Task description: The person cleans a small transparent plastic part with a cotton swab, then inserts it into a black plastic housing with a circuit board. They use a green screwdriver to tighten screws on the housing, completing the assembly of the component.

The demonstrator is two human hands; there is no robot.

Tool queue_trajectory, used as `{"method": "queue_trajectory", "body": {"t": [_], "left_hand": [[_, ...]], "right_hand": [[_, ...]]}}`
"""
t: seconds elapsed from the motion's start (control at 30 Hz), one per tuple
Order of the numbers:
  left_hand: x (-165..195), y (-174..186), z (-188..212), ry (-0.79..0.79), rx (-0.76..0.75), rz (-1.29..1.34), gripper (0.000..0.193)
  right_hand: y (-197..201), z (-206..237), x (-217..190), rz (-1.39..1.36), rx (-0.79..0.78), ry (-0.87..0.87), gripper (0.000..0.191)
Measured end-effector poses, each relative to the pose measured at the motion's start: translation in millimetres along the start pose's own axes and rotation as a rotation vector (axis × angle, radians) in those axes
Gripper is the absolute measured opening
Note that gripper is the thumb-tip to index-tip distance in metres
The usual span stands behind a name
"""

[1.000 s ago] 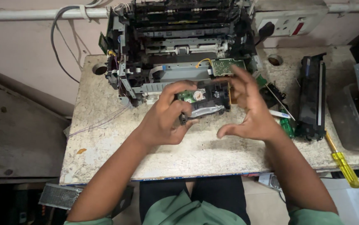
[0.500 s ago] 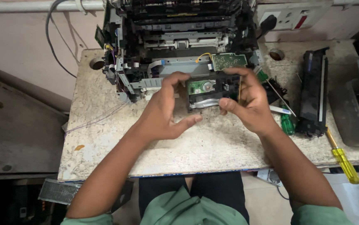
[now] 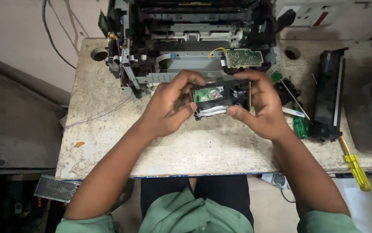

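The small black module (image 3: 218, 100), with one green circuit board and a round metal disc on its top face, sits between both hands just above the worktop (image 3: 108, 142), directly in front of the opened printer chassis (image 3: 186, 39). In the head view there is one such module, one stripped printer, one long black cartridge (image 3: 329, 92) lying to the right, and two screwdrivers: one with a green handle (image 3: 299, 126) beside the right wrist, one with a yellow handle (image 3: 355, 168) at the worktop's right edge. A second green circuit board (image 3: 243, 58) is mounted on the chassis, and two round holes are cut in the worktop near its rear corners. The left hand (image 3: 168, 105) comes in from the lower left, forearm angled up, with the fingers curled over the module's left end and the thumb pressed under its front edge; its grip is closed on the module. The right hand (image 3: 261, 105) reaches from the lower right, fingers arched over the module's right end and thumb at the lower front, its grip likewise closed on the module. A grey tray (image 3: 367, 125) lies at the far right.
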State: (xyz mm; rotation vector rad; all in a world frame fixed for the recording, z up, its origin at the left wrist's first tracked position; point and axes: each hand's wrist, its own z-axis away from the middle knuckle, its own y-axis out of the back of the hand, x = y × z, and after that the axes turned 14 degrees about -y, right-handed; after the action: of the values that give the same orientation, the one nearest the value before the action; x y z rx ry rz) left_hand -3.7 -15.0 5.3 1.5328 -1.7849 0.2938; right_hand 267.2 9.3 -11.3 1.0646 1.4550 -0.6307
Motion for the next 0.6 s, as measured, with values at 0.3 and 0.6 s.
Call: {"method": "queue_trajectory", "body": {"t": [0.3, 0.6], "left_hand": [[2.0, -0.2, -4.6, 0.091, -0.022, -0.073, 0.043], [5.7, -1.0, -6.3, -0.022, -0.022, -0.193, 0.034]], "right_hand": [[-0.4, -2.5, -5.3, 0.052, -0.003, -0.016, 0.062], [0.5, -2.9, -6.7, 0.115, -0.015, -0.096, 0.059]]}}
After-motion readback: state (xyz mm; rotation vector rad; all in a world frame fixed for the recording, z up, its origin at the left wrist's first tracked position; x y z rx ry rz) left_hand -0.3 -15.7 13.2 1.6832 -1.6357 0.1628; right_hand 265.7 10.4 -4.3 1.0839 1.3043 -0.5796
